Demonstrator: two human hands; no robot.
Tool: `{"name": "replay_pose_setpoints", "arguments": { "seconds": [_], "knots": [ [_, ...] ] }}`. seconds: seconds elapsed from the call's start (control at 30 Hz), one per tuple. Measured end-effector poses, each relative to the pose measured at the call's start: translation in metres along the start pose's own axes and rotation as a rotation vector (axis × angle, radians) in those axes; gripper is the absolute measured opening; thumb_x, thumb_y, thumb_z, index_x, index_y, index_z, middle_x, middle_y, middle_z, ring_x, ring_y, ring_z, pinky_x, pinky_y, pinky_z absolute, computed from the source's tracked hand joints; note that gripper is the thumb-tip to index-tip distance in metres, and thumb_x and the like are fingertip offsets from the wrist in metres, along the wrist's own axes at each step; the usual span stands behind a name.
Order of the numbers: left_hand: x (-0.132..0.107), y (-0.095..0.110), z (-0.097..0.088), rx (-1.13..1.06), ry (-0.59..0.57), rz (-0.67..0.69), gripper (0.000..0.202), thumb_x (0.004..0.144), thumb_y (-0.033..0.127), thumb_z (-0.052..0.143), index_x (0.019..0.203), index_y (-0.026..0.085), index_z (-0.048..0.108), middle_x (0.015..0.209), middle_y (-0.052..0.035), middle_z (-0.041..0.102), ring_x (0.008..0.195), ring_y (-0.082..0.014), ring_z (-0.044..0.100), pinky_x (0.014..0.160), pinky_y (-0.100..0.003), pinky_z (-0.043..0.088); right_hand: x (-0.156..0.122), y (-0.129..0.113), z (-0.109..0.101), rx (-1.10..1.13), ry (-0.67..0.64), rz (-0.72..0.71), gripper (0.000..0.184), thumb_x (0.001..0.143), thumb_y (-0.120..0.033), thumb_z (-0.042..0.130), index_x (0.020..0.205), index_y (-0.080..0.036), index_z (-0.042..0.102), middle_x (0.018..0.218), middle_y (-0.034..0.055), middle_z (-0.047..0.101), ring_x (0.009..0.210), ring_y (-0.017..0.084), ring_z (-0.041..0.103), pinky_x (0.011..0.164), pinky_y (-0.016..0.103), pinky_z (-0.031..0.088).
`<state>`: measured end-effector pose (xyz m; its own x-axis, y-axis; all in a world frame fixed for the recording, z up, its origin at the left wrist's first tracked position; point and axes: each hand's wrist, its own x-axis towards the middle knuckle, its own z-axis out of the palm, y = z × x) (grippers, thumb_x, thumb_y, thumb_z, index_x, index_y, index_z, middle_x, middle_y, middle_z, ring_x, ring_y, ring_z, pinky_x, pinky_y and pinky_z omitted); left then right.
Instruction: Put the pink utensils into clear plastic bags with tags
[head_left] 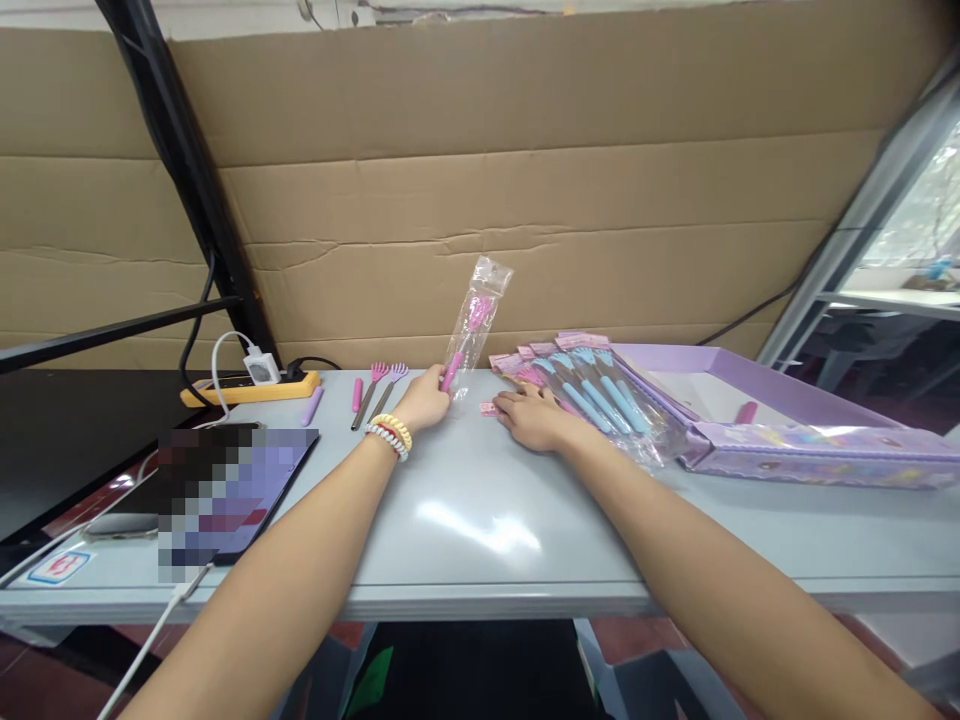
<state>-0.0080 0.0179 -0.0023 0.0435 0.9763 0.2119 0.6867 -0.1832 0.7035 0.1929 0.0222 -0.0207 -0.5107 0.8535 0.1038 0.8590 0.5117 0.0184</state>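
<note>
My left hand (pixel 424 398) is closed on a pink back scratcher (pixel 452 371) inside a clear plastic bag (pixel 491 275), gripping its handle end. The bag tilts up and to the right, with the pink claw head near its top. My right hand (pixel 534 415) is low over the table, its thumb and fingers closed at a small pink card (pixel 488 408) whose end sticks out to the left. Beside it, a fanned row of bagged back scratchers (pixel 596 390) with blue or pink handles and pink header cards lies partly behind my fingers.
Two loose claw heads on metal rods (pixel 371 395) lie left, near a pink handle piece (pixel 357 394) and a purple one (pixel 312 405). An open purple box (pixel 817 455) stands right. A tablet (pixel 292 450), yellow power strip (pixel 304 386) and cables occupy the left side.
</note>
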Motion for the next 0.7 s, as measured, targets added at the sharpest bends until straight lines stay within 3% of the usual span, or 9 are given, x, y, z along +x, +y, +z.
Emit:
{"name": "replay_pose_setpoints", "arguments": {
  "seconds": [0.17, 0.27, 0.37, 0.53, 0.7],
  "knots": [
    [-0.001, 0.001, 0.000, 0.140, -0.026, 0.025, 0.031, 0.071, 0.010, 0.050, 0.100, 0.016, 0.059, 0.090, -0.0088, 0.067, 0.082, -0.0212, 0.059, 0.072, -0.027, 0.041, 0.002, 0.003, -0.002, 0.071, -0.003, -0.003, 0.031, 0.091, -0.025, 0.035, 0.105, -0.017, 0.063, 0.115, 0.0123, 0.061, 0.117, 0.033, 0.040, 0.095, 0.050, 0.028],
    [-0.002, 0.002, 0.001, 0.232, -0.015, 0.077, 0.031, 0.072, 0.011, 0.051, 0.101, 0.016, 0.060, 0.096, -0.0093, 0.067, 0.086, -0.0215, 0.059, 0.072, -0.026, 0.041, 0.002, 0.005, -0.004, 0.128, 0.023, 0.006, 0.028, 0.087, -0.022, 0.045, 0.109, -0.017, 0.061, 0.112, 0.0129, 0.061, 0.111, 0.029, 0.047, 0.091, 0.040, 0.034],
    [-0.003, 0.003, 0.003, 0.301, -0.001, 0.121, 0.035, 0.074, 0.010, 0.048, 0.107, 0.015, 0.058, 0.097, -0.0118, 0.066, 0.086, -0.0226, 0.059, 0.072, -0.027, 0.040, 0.002, 0.006, -0.005, 0.176, 0.017, 0.034, 0.032, 0.085, -0.029, 0.050, 0.112, -0.015, 0.058, 0.109, 0.0153, 0.061, 0.101, 0.026, 0.054, 0.083, 0.033, 0.039],
    [-0.005, 0.003, 0.006, 0.336, -0.019, 0.150, 0.036, 0.072, 0.005, 0.046, 0.105, 0.016, 0.056, 0.092, -0.0117, 0.065, 0.083, -0.0230, 0.059, 0.069, -0.028, 0.039, 0.002, 0.004, -0.009, 0.180, -0.058, 0.105, 0.038, 0.088, -0.044, 0.045, 0.102, -0.012, 0.061, 0.106, 0.0192, 0.064, 0.096, 0.028, 0.059, 0.078, 0.033, 0.041],
    [-0.004, 0.001, 0.007, 0.325, -0.027, 0.161, 0.036, 0.072, 0.006, 0.045, 0.105, 0.015, 0.054, 0.093, -0.0119, 0.065, 0.085, -0.0236, 0.059, 0.070, -0.028, 0.040, 0.002, 0.005, -0.014, 0.182, -0.094, 0.147, 0.036, 0.080, -0.046, 0.056, 0.094, -0.014, 0.063, 0.100, 0.0153, 0.066, 0.089, 0.026, 0.061, 0.069, 0.030, 0.041]
  ]
}}
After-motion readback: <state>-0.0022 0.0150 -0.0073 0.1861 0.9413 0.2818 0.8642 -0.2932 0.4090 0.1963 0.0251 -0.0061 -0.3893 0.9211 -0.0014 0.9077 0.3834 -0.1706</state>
